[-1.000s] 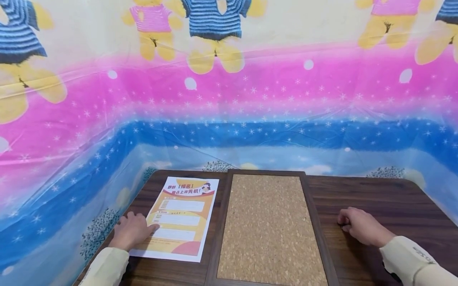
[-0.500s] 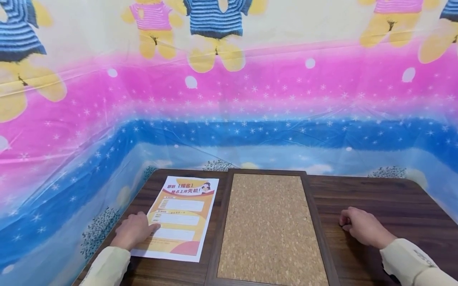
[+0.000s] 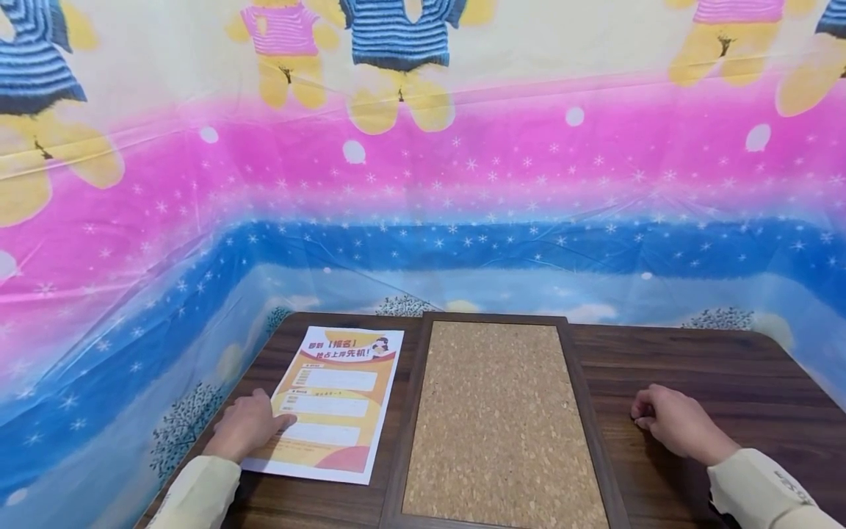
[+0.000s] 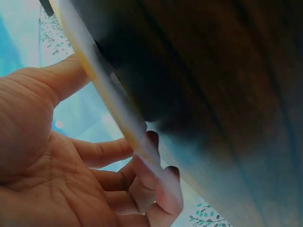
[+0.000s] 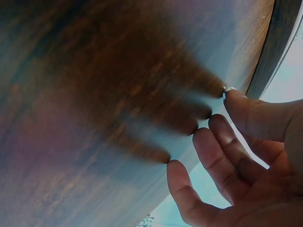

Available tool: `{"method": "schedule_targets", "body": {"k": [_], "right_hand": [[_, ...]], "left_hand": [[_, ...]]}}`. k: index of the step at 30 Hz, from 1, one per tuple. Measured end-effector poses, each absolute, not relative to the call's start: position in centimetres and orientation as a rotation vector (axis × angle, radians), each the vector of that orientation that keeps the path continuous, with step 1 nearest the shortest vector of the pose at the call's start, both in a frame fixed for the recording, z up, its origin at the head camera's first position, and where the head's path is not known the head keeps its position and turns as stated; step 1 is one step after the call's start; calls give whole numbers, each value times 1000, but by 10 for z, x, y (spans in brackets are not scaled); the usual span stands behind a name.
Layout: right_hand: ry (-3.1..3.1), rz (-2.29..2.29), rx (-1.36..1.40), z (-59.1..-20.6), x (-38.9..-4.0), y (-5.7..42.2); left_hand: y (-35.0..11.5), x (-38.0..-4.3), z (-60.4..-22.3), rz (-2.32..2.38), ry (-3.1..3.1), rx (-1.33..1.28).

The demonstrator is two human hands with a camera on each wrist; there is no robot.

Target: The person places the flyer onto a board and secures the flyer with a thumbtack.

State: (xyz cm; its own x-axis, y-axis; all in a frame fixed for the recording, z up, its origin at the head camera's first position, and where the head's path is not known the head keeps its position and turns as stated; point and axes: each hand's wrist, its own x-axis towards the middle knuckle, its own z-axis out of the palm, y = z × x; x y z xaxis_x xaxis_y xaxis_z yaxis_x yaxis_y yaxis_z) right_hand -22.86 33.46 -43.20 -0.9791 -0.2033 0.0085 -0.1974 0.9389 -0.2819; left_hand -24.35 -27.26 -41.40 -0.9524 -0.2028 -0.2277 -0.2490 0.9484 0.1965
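Dark table (image 3: pixel 661 351) is filling the foreground; cork board (image 3: pixel 499 419) is lying mid-table, printed sheet (image 3: pixel 335 405) flat to its left. Light thumb contact should be keeping the sheet uncreased. Left hand (image 3: pixel 241 426) is resting spread, thumb on the sheet, fingers past its left edge; whether they're tucking under, can't tell. Right hand (image 3: pixel 682 424) is touching the table, fingers loosely bent, grasping nothing.

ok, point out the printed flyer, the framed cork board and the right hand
Printed flyer (image 3: pixel 335 404): head view, middle of its printed face.
Framed cork board (image 3: pixel 504 426): head view, middle of its cork surface.
Right hand (image 3: pixel 682 424): head view, back of the hand.
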Motion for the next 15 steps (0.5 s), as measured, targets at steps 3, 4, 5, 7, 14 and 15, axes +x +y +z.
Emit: {"method": "schedule_targets", "body": {"k": [3, 4, 5, 7, 14, 15], "right_hand": [[3089, -431, -317, -433, -229, 334], [3087, -430, -313, -433, -229, 333], [3085, -428, -309, -433, -229, 333], [3082, -423, -300, -433, -230, 332], [3071, -428, -264, -431, -229, 331], [3068, -430, -259, -431, -229, 331]], "left_hand": [[-274, -244, -414, 339, 2901, -337], [-274, -243, -414, 346, 2905, -346], [-274, -243, -414, 348, 2910, -348], [-274, -242, -415, 343, 2938, -336], [-270, -238, -412, 337, 3090, -252], [-270, -238, -412, 349, 3096, -260]]}}
